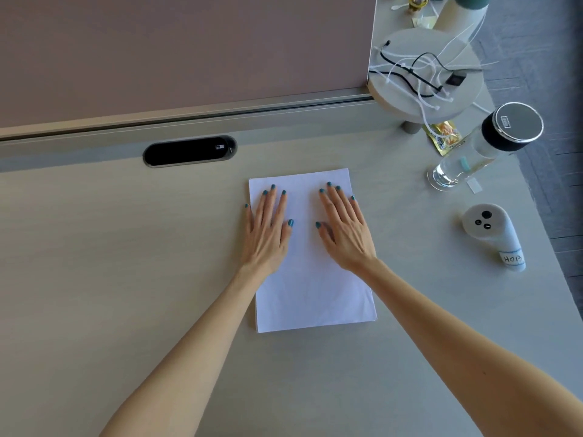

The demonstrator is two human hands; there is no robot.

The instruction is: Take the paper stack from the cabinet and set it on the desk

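A white paper stack (310, 288) lies flat on the pale wooden desk (126, 263), a little right of the middle. My left hand (268, 234) rests palm down on the stack's upper left part, fingers spread, with the little finger over the left edge. Palm down on the upper right part rests my right hand (345, 234), fingers apart too. Neither hand grips the paper. No cabinet is in view.
A black oval cable port (189, 151) sits behind the stack, below a mauve partition (189, 52). To the right stand a clear bottle (485, 146) with a black cap, a white controller (492, 234), a yellow packet (443, 138) and a small round stand (426, 74) with cables. The desk edge runs along the right.
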